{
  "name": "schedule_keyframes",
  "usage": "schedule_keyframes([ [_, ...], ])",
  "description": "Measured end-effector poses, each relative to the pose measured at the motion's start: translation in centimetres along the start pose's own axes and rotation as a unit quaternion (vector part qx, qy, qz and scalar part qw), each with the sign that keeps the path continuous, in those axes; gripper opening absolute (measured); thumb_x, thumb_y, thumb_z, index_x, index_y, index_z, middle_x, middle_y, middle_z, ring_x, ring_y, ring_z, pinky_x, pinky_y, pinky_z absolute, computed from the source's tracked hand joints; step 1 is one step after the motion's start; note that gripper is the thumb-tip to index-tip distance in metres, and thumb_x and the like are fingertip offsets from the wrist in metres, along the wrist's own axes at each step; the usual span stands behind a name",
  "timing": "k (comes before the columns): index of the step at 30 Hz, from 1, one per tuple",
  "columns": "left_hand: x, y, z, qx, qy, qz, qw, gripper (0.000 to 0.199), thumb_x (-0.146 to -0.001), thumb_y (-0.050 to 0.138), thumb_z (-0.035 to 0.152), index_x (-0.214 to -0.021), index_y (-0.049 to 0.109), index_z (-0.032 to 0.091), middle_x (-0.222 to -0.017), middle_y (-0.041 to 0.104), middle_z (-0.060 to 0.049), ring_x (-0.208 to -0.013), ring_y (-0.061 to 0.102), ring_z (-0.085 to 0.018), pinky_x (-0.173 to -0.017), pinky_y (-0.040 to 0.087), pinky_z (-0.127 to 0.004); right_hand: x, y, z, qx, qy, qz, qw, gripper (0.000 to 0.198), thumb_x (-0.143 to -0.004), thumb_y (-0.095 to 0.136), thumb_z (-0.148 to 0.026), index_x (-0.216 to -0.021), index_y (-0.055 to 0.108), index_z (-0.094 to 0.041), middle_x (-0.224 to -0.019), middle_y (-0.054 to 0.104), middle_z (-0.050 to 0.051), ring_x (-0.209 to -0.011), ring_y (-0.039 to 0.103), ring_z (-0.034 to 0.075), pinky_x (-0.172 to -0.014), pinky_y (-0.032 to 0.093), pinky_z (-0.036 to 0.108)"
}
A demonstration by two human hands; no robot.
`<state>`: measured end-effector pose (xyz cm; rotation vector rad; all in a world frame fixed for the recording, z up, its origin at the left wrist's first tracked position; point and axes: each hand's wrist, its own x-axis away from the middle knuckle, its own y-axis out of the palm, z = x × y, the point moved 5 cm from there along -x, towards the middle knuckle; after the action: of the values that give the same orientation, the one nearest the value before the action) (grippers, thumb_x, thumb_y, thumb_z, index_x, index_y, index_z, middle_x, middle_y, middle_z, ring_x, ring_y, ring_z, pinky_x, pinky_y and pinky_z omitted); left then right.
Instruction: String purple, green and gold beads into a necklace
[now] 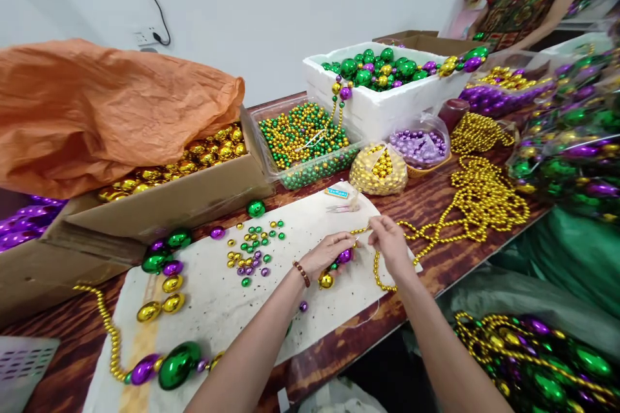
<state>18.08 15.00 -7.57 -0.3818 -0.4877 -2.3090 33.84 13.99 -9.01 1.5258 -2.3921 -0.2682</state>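
My left hand [330, 251], a beaded bracelet [301, 273] on its wrist, is closed around a string of larger beads; a purple bead [345, 256] and a gold bead [326, 280] show below its fingers. A short run of gold bead strand [359, 230] spans the gap between both hands. Pinched at the fingertips, my right hand [389, 242] grips that strand, which loops down onto the white cloth [339, 316] and trails right to a gold pile. To the left lies the string's other part, with a big green bead [179, 365] and a purple one [145, 369].
Loose small beads [252, 248] and snips [343, 208] lie on the cloth. Behind stand a cardboard box [194, 190] of gold beads, a clear tub [310, 171] and a white foam box [382, 100]. Gold strands [484, 200] cover the right side. A person [527, 6] is at back right.
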Motion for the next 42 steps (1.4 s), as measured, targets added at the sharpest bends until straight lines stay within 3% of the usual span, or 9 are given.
schedule_keyframes([
  [3,-0.5,-0.2,-0.2,-0.020,-0.017,-0.019,0.999,0.038,-0.080,0.058,0.050,-0.099,0.061,0.017,-0.072,0.058,0.000,-0.036,0.037,-0.002,-0.030,0.013,-0.016,-1.5,-2.3,-1.0,-0.051,-0.002,0.035,0.998,0.035,-0.072,0.068,-0.053,-0.075,0.055,-0.020,-0.063,0.062,-0.003,-0.043,0.050,0.007,-0.038,0.033,0.016],
  [6,-1.0,-0.3,-0.1,-0.027,-0.012,-0.019,0.999,0.037,-0.081,0.056,0.049,-0.098,0.059,0.017,-0.072,0.057,0.001,-0.036,0.036,-0.002,-0.030,0.011,-0.015,-1.1,-2.0,-0.9,-0.076,0.032,-0.013,0.997,0.033,-0.068,0.074,-0.049,-0.079,0.061,-0.020,-0.076,0.067,0.000,-0.056,0.061,0.010,-0.045,0.043,0.018],
  [9,-1.4,-0.3,-0.2,-0.034,-0.007,-0.014,0.999,0.036,-0.081,0.056,0.050,-0.096,0.058,0.018,-0.071,0.056,0.002,-0.035,0.034,-0.001,-0.030,0.010,-0.015,0.8,-0.1,0.4,-0.072,0.072,-0.076,0.992,0.031,-0.062,0.082,-0.036,-0.082,0.067,-0.017,-0.073,0.068,0.003,-0.061,0.064,0.014,-0.045,0.044,0.019],
  [12,-1.4,-0.4,-0.5,-0.039,-0.003,-0.012,0.999,0.036,-0.082,0.055,0.051,-0.095,0.058,0.018,-0.072,0.056,0.002,-0.035,0.036,-0.002,-0.029,0.012,-0.016,1.8,0.9,1.5,-0.069,0.078,-0.080,0.991,0.025,-0.065,0.080,-0.034,-0.075,0.066,-0.015,-0.065,0.067,0.002,-0.050,0.060,0.011,-0.039,0.039,0.017],
  [18,-0.8,-0.6,-0.2,-0.045,-0.012,-0.020,0.999,0.042,-0.080,0.057,0.054,-0.100,0.060,0.018,-0.075,0.059,-0.001,-0.042,0.049,-0.006,-0.031,0.022,-0.016,0.5,-0.4,0.8,-0.115,0.058,-0.026,0.991,0.029,-0.078,0.066,-0.050,-0.083,0.054,-0.024,-0.066,0.068,-0.004,-0.048,0.063,0.013,-0.038,0.045,0.019],
  [22,-0.5,-0.4,0.5,-0.037,-0.017,-0.019,0.999,0.043,-0.079,0.058,0.055,-0.100,0.059,0.017,-0.075,0.060,-0.001,-0.043,0.050,-0.005,-0.033,0.020,-0.016,1.3,0.0,0.4,-0.137,0.073,-0.071,0.985,0.033,-0.068,0.079,-0.036,-0.089,0.059,-0.022,-0.080,0.070,-0.001,-0.065,0.068,0.012,-0.052,0.053,0.019],
  [28,-0.2,-0.1,1.2,-0.051,-0.017,-0.036,0.998,0.045,-0.076,0.062,0.056,-0.097,0.059,0.017,-0.074,0.061,-0.001,-0.044,0.051,-0.006,-0.034,0.022,-0.016,2.1,0.4,-0.2,-0.138,0.074,-0.075,0.985,0.025,-0.079,0.068,-0.042,-0.085,0.053,-0.022,-0.072,0.069,-0.001,-0.051,0.066,0.014,-0.037,0.045,0.017],
  [36,0.4,-0.7,1.9,-0.084,0.001,-0.032,0.996,0.041,-0.079,0.059,0.053,-0.093,0.061,0.015,-0.076,0.061,-0.003,-0.052,0.054,-0.007,-0.043,0.035,-0.018,2.1,-0.9,-4.5,-0.162,0.072,-0.117,0.977,0.020,-0.077,0.072,-0.029,-0.089,0.060,-0.021,-0.075,0.064,0.000,-0.059,0.061,0.009,-0.048,0.049,0.016],
  [42,1.1,-1.0,2.1,-0.101,0.011,-0.050,0.994,0.041,-0.078,0.060,0.053,-0.093,0.063,0.015,-0.078,0.062,-0.003,-0.053,0.054,-0.008,-0.050,0.041,-0.021,2.0,-5.9,-11.6,-0.145,0.020,-0.100,0.984,0.013,-0.079,0.071,-0.024,-0.087,0.062,-0.021,-0.064,0.052,-0.002,-0.049,0.048,0.007,-0.041,0.040,0.016],
])
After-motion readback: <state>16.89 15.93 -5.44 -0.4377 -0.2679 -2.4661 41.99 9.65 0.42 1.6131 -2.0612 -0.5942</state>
